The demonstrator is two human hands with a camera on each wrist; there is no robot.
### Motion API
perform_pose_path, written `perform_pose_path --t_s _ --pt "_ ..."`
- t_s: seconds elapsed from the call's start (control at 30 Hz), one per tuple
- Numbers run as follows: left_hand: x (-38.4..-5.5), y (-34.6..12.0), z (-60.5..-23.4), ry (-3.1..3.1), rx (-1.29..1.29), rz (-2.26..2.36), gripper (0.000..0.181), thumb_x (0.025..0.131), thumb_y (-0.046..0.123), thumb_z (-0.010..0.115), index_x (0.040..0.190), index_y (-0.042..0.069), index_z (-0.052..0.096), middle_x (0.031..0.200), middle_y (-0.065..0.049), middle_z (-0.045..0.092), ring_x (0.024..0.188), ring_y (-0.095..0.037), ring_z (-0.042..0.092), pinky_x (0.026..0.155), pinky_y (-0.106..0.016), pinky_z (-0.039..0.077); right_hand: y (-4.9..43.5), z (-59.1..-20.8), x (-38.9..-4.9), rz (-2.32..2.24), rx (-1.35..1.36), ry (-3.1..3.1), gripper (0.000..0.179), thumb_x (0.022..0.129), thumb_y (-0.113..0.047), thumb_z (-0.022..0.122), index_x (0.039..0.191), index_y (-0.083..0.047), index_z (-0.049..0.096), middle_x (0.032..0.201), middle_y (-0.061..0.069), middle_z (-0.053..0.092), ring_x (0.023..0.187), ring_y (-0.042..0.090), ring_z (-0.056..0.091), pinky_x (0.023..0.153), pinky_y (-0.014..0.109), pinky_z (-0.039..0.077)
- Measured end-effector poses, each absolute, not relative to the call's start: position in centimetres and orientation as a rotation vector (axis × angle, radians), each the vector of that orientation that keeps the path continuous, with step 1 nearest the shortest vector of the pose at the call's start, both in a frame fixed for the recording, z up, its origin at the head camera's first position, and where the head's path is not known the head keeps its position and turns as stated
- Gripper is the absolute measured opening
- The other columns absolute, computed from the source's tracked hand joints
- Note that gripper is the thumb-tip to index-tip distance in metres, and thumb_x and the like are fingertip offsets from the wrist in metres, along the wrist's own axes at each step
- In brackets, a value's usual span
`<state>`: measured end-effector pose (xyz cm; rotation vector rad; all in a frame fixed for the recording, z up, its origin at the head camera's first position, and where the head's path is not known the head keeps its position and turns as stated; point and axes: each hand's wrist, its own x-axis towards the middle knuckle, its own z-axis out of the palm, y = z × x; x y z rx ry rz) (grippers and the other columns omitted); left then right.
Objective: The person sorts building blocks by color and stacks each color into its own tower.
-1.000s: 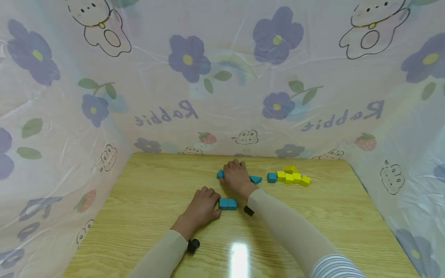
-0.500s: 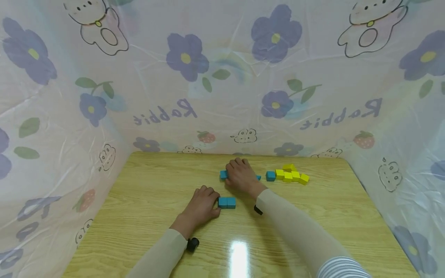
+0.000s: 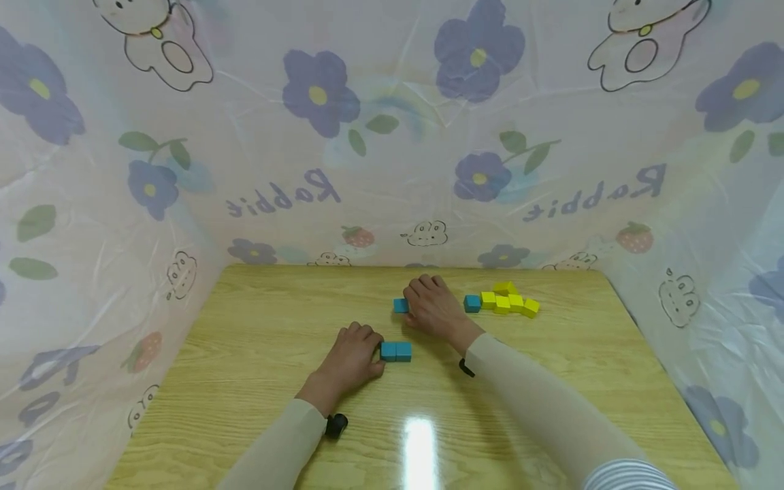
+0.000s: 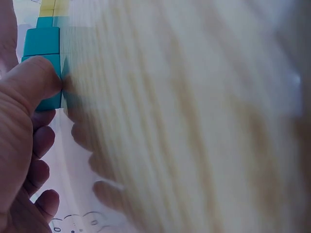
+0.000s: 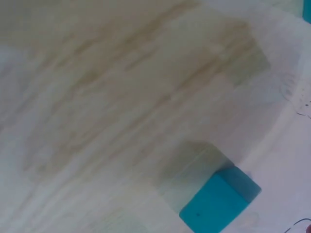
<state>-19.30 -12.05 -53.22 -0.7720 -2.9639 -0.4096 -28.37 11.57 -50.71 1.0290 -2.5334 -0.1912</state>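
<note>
Right hand [image 3: 435,304] has shifted rightward, grip hidden, can't tell; lone blue block [image 3: 471,303] just right of it. Left hand [image 3: 350,355] pinches blue pair [image 3: 395,352], long axis left-right.

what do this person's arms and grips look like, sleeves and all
Both arms wear plain beige sleeves, the left sleeve and the right sleeve, ending near the wrists. Grey-and-white striped fabric shows higher up the right arm. A small black device sits at each wrist, left and right. The left grip and right grip are ungloved.
</note>
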Motion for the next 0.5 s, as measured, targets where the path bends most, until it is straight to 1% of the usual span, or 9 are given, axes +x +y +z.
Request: perform_pose_path --t_s 0.33,0.5 --pt "-19.3 -12.2 -53.2 -2.967 -0.773 -0.438 0.034 0.094 0.036 0.076 0.118 0.012 0.072 0.110 -0.001 0.066 0.099 -0.021 0.048 0.092 -0.042 0.041 11.8 -50.2 -27.1 -0.157 1.034 -2.405 0.035 0.095 -0.040 0.070 0.105 -0.010 0.058 0.102 0.005 0.058 0.093 0.027 0.049 0.084 0.040 0.040" --pt "-19.3 -12.1 -53.2 -2.969 -0.770 -0.455 0.036 0.093 0.035 0.077 0.120 0.011 0.072 0.111 -0.001 0.066 0.099 -0.021 0.048 0.093 -0.043 0.041 11.9 -50.0 -26.2 -0.127 1.032 -2.441 0.034 0.096 -0.041 0.069 0.105 -0.011 0.058 0.103 0.004 0.059 0.095 0.026 0.051 0.085 0.040 0.041"
